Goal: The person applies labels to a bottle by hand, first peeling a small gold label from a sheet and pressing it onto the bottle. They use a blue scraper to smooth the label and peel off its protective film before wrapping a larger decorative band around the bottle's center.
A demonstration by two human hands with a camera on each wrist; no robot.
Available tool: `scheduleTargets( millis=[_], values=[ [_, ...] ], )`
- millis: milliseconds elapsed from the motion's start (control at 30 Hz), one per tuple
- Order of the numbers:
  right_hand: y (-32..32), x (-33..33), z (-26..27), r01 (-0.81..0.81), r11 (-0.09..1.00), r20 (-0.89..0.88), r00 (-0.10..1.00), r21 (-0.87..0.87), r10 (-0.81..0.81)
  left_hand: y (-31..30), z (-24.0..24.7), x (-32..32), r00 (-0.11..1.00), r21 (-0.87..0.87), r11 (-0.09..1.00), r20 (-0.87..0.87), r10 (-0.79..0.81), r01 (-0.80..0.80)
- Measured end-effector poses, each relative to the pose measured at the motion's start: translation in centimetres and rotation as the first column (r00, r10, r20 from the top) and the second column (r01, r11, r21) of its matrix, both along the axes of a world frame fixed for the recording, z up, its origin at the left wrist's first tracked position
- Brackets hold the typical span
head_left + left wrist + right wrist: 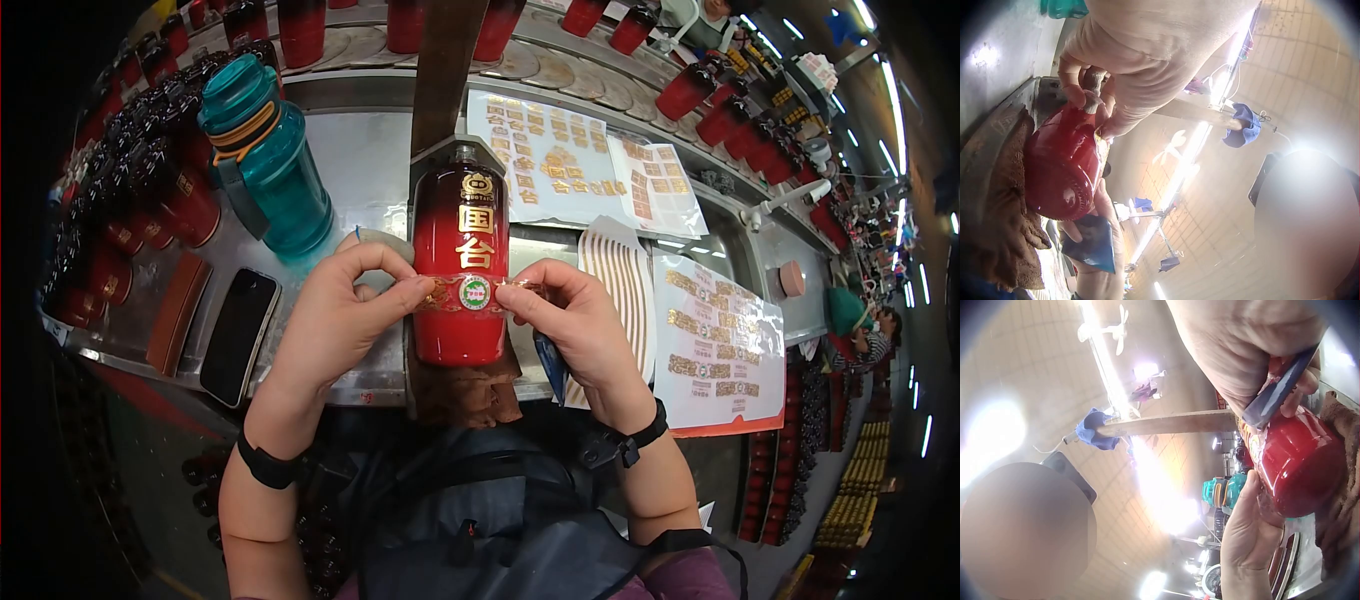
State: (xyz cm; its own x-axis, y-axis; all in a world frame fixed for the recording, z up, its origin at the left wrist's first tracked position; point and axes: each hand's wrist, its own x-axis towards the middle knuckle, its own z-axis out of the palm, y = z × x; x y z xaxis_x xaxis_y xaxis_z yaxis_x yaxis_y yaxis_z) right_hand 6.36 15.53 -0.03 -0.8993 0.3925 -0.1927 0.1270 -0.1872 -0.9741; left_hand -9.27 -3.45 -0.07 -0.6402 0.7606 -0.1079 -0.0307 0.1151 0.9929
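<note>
A red bottle (462, 340) with a dark top and gold characters lies on its back in a metal cradle, neck pointing away. Across its front runs a clear decal strip (475, 293) with gold patterning and a round green-and-white emblem. My left hand (345, 310) pinches the strip's left end between thumb and index finger. The right end is pinched the same way by my right hand (590, 330). A flat blue piece (1279, 390) is tucked in the right hand's other fingers. Under the bottle's base, a brown cloth (1010, 212) covers the cradle's near end.
A teal water bottle (285, 180), a phone (238, 335) and a brown case (180, 315) are on the left, beside many finished-looking bottles (180, 200). Decal sheets (718, 340) lie right and behind (545, 160). A wooden post (440, 80) rises beyond the bottle's neck.
</note>
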Motion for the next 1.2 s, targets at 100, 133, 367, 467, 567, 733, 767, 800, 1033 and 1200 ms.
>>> scheduleTargets(
  millis=[100,133,367,467,567,733,767,800,1033,1200],
  values=[
    [-0.1,-0.1,-0.1,0.001,1.000,-0.014,1.000,0.004,-0.001,0.0,0.0,0.0,1.000,0.001,1.000,0.023,0.003,-0.004],
    [-0.1,-0.1,-0.1,0.003,1.000,-0.028,1.000,-0.001,-0.003,0.1,0.0,0.0,0.998,0.004,1.000,0.065,0.004,-0.004],
    [-0.2,-0.1,0.1,0.018,0.998,-0.014,1.000,0.067,-0.018,0.1,-0.8,-0.3,0.998,0.045,0.999,0.068,-0.012,0.009],
    [-0.4,-0.2,-0.1,0.040,0.997,-0.024,0.999,0.071,-0.038,0.2,-1.6,-0.3,0.999,0.050,0.998,0.031,0.032,-0.033],
    [-0.4,-0.2,-0.3,0.054,0.996,-0.013,0.998,0.074,-0.054,0.6,-1.6,0.7,0.979,0.125,0.971,0.020,0.201,-0.202],
    [0.0,-0.1,-0.5,0.000,0.999,0.034,0.999,0.049,-0.002,1.6,-1.8,2.1,0.987,0.181,0.974,-0.062,0.150,-0.136],
    [0.1,0.0,-0.4,0.009,0.999,0.027,1.000,0.043,-0.010,1.9,-1.7,2.6,0.988,0.176,0.976,-0.070,0.141,-0.127],
    [0.2,0.0,-0.2,-0.001,1.000,0.011,1.000,-0.006,0.001,2.0,-1.5,2.9,0.982,0.148,0.983,-0.140,0.127,-0.106],
    [1.5,0.6,-0.2,-0.056,0.992,0.018,0.998,-0.112,0.058,2.6,-1.1,3.0,0.990,0.109,0.993,-0.134,0.050,-0.035],
    [1.6,0.5,-0.8,-0.045,0.989,0.016,0.999,-0.139,0.048,2.6,-1.3,2.6,0.999,0.139,0.990,-0.029,0.024,-0.020]
  ],
)
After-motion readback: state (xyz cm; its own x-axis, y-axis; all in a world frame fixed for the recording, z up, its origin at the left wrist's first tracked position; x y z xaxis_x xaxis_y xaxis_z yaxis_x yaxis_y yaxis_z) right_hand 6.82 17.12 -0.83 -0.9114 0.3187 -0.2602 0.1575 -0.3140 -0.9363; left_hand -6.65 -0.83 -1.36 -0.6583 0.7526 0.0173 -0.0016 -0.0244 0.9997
